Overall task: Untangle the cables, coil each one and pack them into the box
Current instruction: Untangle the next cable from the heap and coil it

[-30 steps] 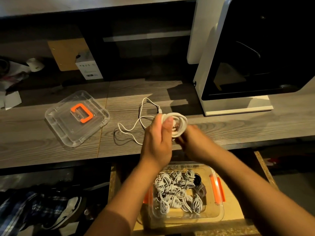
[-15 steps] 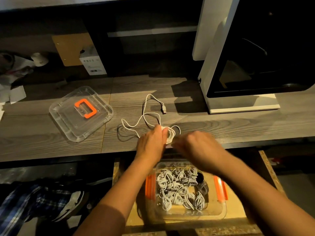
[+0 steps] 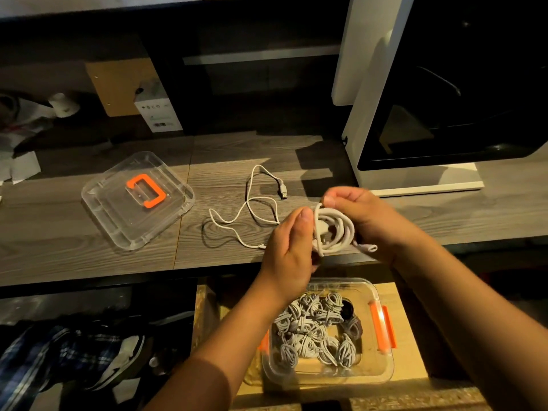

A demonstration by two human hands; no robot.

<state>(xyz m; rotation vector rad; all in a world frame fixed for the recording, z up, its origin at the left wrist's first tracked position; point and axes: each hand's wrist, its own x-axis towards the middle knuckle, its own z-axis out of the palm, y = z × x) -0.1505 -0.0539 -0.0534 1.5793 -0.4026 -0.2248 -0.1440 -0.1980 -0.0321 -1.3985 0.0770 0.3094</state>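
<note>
Cable coil (image 3: pixel 333 229) held in both hands over the desk (image 3: pixel 74 247) edge.
Left hand (image 3: pixel 292 247) gripped its side, right hand (image 3: pixel 367 221) fingers (image 3: pixel 332 200) pinched the top turn. Its free end stuck out, so a slack grip could let it spring open. A loose cable (image 3: pixel 247 202) lay beside, the box (image 3: pixel 388 366) below.

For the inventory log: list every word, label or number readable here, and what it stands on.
White carton at the back: small dark marks and what looks like a barcode, too blurred to read.
Nothing legible on the lid, box or white machine.
</note>
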